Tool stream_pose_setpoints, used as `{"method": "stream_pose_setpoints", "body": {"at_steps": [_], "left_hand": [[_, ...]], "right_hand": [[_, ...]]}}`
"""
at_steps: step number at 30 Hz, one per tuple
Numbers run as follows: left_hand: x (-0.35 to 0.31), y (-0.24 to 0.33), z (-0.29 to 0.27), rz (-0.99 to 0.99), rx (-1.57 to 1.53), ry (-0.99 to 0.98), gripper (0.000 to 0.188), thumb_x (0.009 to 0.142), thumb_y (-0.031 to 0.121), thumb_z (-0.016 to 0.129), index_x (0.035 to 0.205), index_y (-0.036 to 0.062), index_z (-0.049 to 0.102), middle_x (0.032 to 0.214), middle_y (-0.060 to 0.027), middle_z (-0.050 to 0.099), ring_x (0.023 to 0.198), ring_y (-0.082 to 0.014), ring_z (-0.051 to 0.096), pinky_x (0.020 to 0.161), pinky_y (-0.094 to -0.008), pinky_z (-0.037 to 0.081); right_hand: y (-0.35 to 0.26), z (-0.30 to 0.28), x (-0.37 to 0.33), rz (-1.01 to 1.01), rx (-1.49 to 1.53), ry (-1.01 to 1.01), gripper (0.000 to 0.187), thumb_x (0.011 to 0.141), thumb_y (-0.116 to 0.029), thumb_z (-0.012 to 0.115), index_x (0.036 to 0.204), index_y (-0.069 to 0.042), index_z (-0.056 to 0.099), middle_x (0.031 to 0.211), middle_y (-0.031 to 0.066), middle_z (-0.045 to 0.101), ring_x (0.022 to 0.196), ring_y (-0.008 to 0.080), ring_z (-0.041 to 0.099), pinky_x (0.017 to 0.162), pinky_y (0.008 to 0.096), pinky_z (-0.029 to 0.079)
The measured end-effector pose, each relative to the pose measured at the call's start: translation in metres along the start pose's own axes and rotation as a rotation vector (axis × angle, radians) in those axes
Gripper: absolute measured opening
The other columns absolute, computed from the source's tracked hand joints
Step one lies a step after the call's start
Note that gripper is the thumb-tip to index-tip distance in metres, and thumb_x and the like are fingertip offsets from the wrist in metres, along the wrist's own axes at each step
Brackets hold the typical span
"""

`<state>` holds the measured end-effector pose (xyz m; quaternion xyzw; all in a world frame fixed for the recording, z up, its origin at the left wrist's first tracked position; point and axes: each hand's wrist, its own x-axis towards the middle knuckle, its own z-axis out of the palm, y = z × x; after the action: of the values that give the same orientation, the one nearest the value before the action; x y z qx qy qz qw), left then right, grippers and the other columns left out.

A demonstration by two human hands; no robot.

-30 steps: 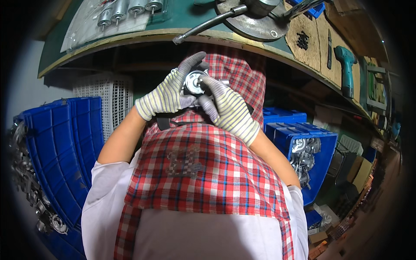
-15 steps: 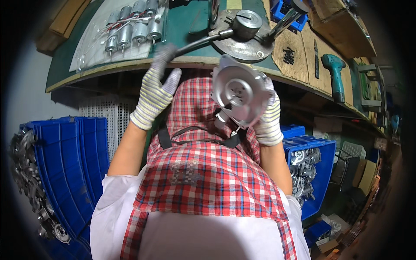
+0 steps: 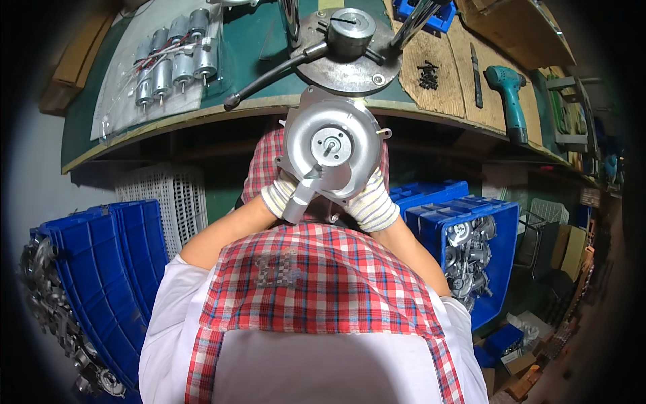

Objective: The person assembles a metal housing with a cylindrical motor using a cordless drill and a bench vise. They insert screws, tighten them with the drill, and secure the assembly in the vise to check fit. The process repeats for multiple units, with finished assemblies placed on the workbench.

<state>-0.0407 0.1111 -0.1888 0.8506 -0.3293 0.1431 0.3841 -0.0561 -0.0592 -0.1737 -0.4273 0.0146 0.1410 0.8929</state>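
Observation:
A silvery metal blower housing (image 3: 360,145), round with a short outlet pipe and small mounting ears, is held up just in front of the bench edge. A shaft or pin stands in its central hub. My left hand (image 3: 277,196), in a striped glove, grips it from below near the pipe; its fingers are mostly hidden behind the part. My right hand (image 3: 373,205), gloved alike, holds the lower right rim, fingertips tucked underneath. Just beyond the housing, a press fixture (image 3: 350,40) with a round metal base stands on the bench, its lever (image 3: 269,81) pointing left.
Several small motors (image 3: 182,67) with wires lie on the bench's left. Rightward are black screws (image 3: 428,75), a dark pen-like tool (image 3: 476,81) and a teal power driver (image 3: 508,101). Blue crates (image 3: 101,262) with metal parts flank me; another blue crate (image 3: 498,269) is right.
My left hand has left the lever and come down to the housing. The housing has moved slightly left and down, turned, and is now in both hands. The lever sits lower.

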Motion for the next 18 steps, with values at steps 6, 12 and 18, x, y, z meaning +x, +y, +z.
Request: {"method": "stream_pose_setpoints", "body": {"at_steps": [6, 12, 18], "left_hand": [[0.005, 0.001, 0.005, -0.052, -0.074, -0.014, 0.079, 0.087, 0.030, 0.075, 0.151, 0.0067, 0.035, 0.148, -0.0126, 0.045, 0.135, -0.0239, 0.045, 0.115, -0.0384, 0.036], [0.008, 0.005, -0.001, -0.092, -0.139, -0.041, 0.076, 0.089, 0.031, 0.073, 0.151, 0.0065, 0.035, 0.148, -0.0127, 0.046, 0.135, -0.0243, 0.046, 0.115, -0.0389, 0.037], [0.008, 0.008, -0.006, -0.134, -0.201, -0.065, 0.074, 0.091, 0.032, 0.071, 0.151, 0.0063, 0.036, 0.148, -0.0128, 0.046, 0.135, -0.0246, 0.047, 0.116, -0.0393, 0.038]], "right_hand": [[0.000, -0.005, -0.004, 0.108, 0.264, -0.019, 0.029, 0.102, -0.023, 0.059, 0.126, -0.006, 0.059, 0.117, 0.0063, 0.066, 0.103, 0.0153, 0.064, 0.089, 0.0322, 0.056], [-0.001, -0.014, -0.002, -0.074, 0.099, -0.293, 0.036, 0.100, -0.012, 0.060, 0.134, -0.008, 0.051, 0.126, 0.0062, 0.060, 0.114, 0.0138, 0.057, 0.098, 0.0303, 0.049], [-0.017, -0.002, -0.005, -0.218, -0.326, -0.287, 0.038, 0.093, 0.000, 0.065, 0.129, -0.007, 0.056, 0.121, 0.0035, 0.063, 0.110, 0.0119, 0.061, 0.095, 0.0281, 0.053]]}}
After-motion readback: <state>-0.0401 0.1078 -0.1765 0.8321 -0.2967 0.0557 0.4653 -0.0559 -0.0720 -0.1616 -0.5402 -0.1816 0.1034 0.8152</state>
